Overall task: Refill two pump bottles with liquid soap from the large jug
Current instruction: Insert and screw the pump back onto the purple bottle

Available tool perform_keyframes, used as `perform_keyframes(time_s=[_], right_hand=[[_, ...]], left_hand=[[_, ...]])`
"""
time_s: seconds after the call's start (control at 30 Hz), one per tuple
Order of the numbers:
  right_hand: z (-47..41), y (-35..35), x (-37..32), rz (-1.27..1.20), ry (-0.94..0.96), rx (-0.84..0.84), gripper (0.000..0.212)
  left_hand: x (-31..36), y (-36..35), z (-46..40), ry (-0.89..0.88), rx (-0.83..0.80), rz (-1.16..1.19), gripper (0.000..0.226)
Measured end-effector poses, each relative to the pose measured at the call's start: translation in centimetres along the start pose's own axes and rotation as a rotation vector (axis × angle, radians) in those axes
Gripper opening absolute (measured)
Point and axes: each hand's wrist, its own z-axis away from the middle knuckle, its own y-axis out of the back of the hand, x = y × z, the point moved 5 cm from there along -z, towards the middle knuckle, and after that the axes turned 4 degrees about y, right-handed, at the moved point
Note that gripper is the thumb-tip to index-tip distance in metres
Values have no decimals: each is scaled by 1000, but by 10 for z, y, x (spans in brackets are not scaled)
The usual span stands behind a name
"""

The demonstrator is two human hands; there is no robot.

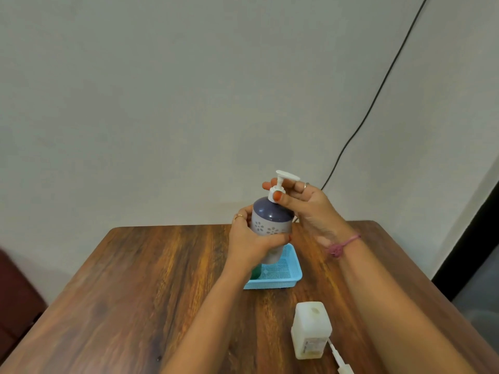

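- A wooden tabletop (151,279) fills the lower half of the view, pushed against a pale wall with a thin black cable (383,87) running down it.
- A person's two forearms reach forward from the bottom edge and meet above the far part of the tabletop.
- A small blue mesh tray (286,273) sits toward the far edge; something green (255,271) shows inside it behind the left wrist, too hidden to identify.
- A purple and white pump bottle (271,222) with a flower print is held upright in the air just above the tray.
- The left hand (248,238) wraps its curled fingers and thumb around the bottle's body from the left side.
- A pale, squarish plastic bottle (310,329) with no pump in its neck stands near the front right; a loose white pump (341,359) lies on the wood just beside it. A large jug is not clearly in view.
- The right hand (305,203) pinches the white pump collar (276,190) between thumb and fingertips, the other fingers loosely spread, with the pump head (287,175) above them.
- The step appears to be twisting the pump at its collar; whether on or off cannot be told.
- To do it well, keep the bottle upright and firmly braced in the left hand, turn only the collar, and keep it over the tray so that drips land there.
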Motion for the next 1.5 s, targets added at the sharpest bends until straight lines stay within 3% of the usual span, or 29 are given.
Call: perform_keyframes(time_s=[0.13,0.5,1.0,1.13,1.27,1.4,1.5], right_hand=[[0,2,0,76,-41,-89,32],[-1,-3,15,206,94,113,21],[0,-9,33,329,133,223,28],[2,-3,28,442,142,200,48],[7,4,39,625,-61,143,101],[6,12,50,575,-81,223,79],[-1,23,53,633,-100,250,75]], left_hand=[[-2,1,-1,1,-11,-22,75],[-12,-4,-7,-21,154,-27,76],[-24,-4,-13,-73,316,-131,71],[-24,-8,-14,-78,329,-128,66],[-27,-13,-20,-85,357,-153,51],[-23,-26,-19,-127,328,-165,41],[-27,-34,-23,-106,305,-204,41]])
